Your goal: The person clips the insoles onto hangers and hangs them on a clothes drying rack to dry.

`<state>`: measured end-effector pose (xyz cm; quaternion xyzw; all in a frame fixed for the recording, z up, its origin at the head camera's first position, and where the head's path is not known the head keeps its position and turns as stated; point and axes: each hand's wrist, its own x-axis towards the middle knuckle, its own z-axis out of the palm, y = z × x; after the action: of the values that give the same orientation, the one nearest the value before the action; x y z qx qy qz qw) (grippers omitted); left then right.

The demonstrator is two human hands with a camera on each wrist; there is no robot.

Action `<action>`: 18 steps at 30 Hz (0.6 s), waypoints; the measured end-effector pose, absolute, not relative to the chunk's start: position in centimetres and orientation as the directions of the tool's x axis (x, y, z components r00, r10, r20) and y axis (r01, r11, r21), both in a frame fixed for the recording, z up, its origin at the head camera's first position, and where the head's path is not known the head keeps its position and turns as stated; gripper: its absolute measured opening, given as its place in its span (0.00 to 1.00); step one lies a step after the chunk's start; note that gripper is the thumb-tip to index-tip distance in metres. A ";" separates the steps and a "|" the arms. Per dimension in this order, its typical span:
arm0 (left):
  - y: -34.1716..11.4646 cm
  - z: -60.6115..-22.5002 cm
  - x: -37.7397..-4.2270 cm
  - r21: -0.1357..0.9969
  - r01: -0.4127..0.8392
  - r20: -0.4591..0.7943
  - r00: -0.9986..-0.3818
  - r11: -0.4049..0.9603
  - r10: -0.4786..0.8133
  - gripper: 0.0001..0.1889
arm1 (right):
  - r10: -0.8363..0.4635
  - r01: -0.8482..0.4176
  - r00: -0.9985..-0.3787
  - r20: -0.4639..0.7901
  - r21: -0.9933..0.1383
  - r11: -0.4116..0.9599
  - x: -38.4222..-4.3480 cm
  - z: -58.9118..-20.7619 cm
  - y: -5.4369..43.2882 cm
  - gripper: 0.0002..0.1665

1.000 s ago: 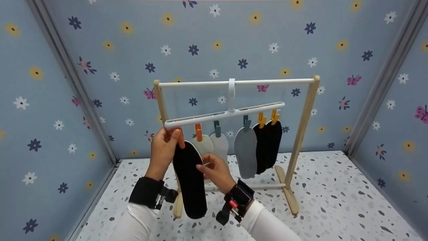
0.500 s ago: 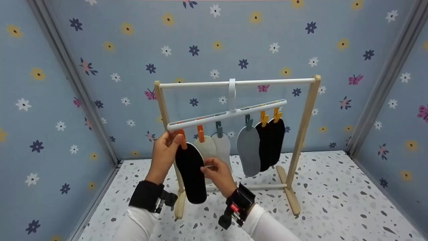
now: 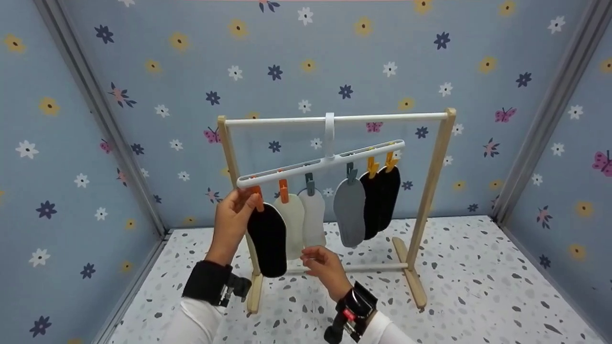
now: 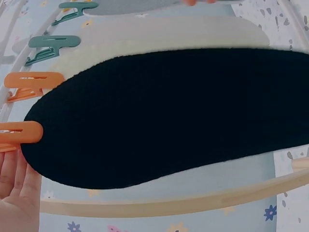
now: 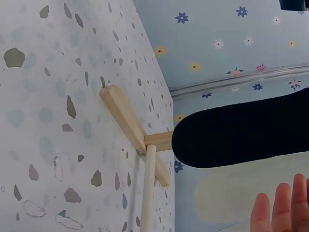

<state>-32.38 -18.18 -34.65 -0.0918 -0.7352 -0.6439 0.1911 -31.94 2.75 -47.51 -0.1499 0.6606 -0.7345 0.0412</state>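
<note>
At the left end of a tilted white hanger bar (image 3: 291, 171), my left hand (image 3: 229, 222) pinches an orange clothespin (image 3: 258, 199) between thumb and fingers. That clothespin grips the top of a black shoe insole (image 3: 267, 243), which hangs down; in the left wrist view the insole (image 4: 169, 116) fills the middle. My right hand (image 3: 327, 271) is just right of the insole's lower part, apart from it and holding nothing. Its fingers (image 5: 282, 210) extend beside the insole (image 5: 236, 130) in the right wrist view.
Cream (image 3: 292, 224), white (image 3: 313, 217) and grey (image 3: 350, 210) insoles hang along the bar, with two black insoles (image 3: 382, 203) on the right, all from clothespins. A wooden rack (image 3: 432, 186) with a white top rail (image 3: 392, 116) carries the hanger on a speckled floor (image 3: 478, 267).
My right hand has let go of the black insole's edge and moved down and right. The insole's lower end has swung back away from me. My left hand stays at the orange clothespin.
</note>
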 end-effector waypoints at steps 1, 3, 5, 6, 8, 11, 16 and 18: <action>-18.1 -34.7 -32.3 0.910 0.385 0.404 -0.907 0.156 -0.119 0.23 | -0.259 -0.135 -0.952 0.165 -0.982 -0.129 -31.9 -47.7 2.9 0.18; -18.0 -34.9 -32.1 0.906 0.390 0.413 -0.900 0.165 -0.139 0.23 | -0.251 -0.138 -0.954 0.165 -0.983 -0.122 -31.9 -48.0 3.3 0.17; -18.0 -35.2 -31.9 0.896 0.406 0.433 -0.887 0.178 -0.161 0.24 | -0.238 -0.145 -0.957 0.168 -0.983 -0.110 -31.8 -48.2 3.7 0.17; -18.0 -35.4 -31.8 0.890 0.415 0.446 -0.878 0.191 -0.173 0.25 | -0.233 -0.151 -0.957 0.172 -0.983 -0.105 -31.8 -48.3 4.0 0.16; -18.1 -35.8 -31.4 0.873 0.437 0.478 -0.854 0.217 -0.205 0.27 | -0.217 -0.161 -0.960 0.177 -0.983 -0.089 -31.9 -48.4 4.4 0.16; -18.3 -36.9 -30.6 0.849 0.465 0.522 -0.811 0.250 -0.264 0.29 | -0.206 -0.165 -0.962 0.180 -0.983 -0.085 -31.7 -48.7 5.0 0.15; -18.1 -39.1 -28.7 0.829 0.469 0.555 -0.761 0.305 -0.336 0.29 | -0.210 -0.204 -0.956 0.203 -0.979 -0.017 -31.0 -48.8 6.3 0.16; -17.8 -39.9 -27.8 0.809 0.462 0.578 -0.737 0.363 -0.351 0.28 | -0.211 -0.232 -0.953 0.219 -0.972 0.038 -30.7 -48.8 7.0 0.15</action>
<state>-27.83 -17.82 -39.93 -0.0372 -0.7425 -0.5631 0.3610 -30.66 7.01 -48.83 -0.1538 0.7203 -0.6764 -0.0078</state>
